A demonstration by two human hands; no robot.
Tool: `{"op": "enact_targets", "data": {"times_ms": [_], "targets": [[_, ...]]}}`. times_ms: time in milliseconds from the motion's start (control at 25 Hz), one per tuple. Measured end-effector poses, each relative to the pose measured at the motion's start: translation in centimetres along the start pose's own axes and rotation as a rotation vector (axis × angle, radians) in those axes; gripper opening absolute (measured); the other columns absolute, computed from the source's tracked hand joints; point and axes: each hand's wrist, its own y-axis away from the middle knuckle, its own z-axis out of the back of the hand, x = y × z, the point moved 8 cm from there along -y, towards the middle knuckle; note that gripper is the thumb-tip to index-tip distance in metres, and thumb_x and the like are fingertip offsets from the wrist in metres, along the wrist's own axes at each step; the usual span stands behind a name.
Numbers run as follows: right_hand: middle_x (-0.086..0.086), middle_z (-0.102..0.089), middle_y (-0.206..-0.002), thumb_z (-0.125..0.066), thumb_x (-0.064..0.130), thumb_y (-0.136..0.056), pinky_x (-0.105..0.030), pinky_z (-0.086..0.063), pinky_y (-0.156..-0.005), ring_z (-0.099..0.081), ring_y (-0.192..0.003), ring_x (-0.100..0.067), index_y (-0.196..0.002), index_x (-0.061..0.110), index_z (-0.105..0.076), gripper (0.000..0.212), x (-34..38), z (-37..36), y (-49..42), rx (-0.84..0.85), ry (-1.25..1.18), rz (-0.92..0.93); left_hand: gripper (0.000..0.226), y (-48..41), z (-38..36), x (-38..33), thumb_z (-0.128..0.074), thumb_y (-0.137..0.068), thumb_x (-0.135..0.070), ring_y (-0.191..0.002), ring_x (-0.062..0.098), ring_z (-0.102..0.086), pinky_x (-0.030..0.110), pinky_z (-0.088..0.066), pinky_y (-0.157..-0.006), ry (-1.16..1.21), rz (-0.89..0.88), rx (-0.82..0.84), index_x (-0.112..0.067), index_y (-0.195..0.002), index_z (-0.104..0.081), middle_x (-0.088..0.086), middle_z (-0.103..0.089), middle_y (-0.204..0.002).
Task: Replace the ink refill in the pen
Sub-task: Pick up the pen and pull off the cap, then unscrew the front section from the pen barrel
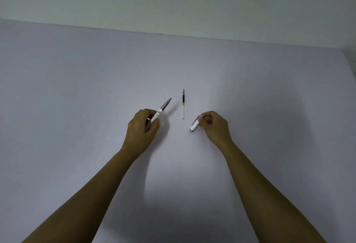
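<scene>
My left hand (pixel 143 127) grips a white pen body (pixel 160 110), whose grey tip points up and to the right. A short white pen cap (pixel 195 125) with a metal clip is pinched in the fingers of my right hand (pixel 214 125), its lower end touching or just above the table. Between the two hands an ink refill (pixel 183 103) lies flat on the table, apart from both. The refill has a dark upper half, a yellow band and a clear lower end, and its tip points away from me.
The light grey table (pixel 77 88) runs back to a pale wall (pixel 173 1), and its right edge shows at the far right. Both forearms reach in from the bottom of the view.
</scene>
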Motion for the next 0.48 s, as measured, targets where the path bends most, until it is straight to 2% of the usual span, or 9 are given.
{"op": "enact_targets", "data": {"times_ms": [160,360,480], "targets": [[-0.014,-0.071,-0.105,-0.064,0.019,-0.087,-0.031,-0.049,-0.090,-0.065,-0.099,-0.025,-0.105,0.003,-0.068,0.025,0.4,-0.1,-1.2,-0.021,0.042,0.025,0.012,0.3,-0.2,-0.4,-0.054,-0.088,-0.015,-0.074,0.015,-0.054,0.007,-0.036,-0.063,-0.006,0.000,-0.004,-0.016,-0.098,-0.061,0.004,-0.062,-0.081],[-0.015,-0.070,-0.106,-0.064,0.016,-0.086,-0.024,-0.044,-0.085,-0.064,-0.101,-0.026,-0.107,0.002,-0.067,0.025,0.4,-0.5,-1.4,-0.068,0.080,0.042,0.014,0.5,0.0,-0.3,-0.054,-0.089,-0.015,-0.072,0.010,-0.054,0.001,-0.034,-0.064,0.001,-0.006,-0.021,-0.014,-0.100,-0.063,0.004,-0.063,-0.081],[-0.015,-0.069,-0.105,-0.062,0.020,-0.088,-0.028,-0.045,-0.088,-0.063,-0.100,-0.027,-0.112,0.002,-0.063,0.030,0.7,-0.2,-1.1,-0.070,0.101,0.033,0.016,0.8,-0.1,-0.9,-0.056,-0.089,-0.014,-0.073,0.016,-0.058,0.001,-0.035,-0.065,0.011,-0.038,0.002,-0.014,-0.104,-0.063,0.004,-0.062,-0.082]]}}
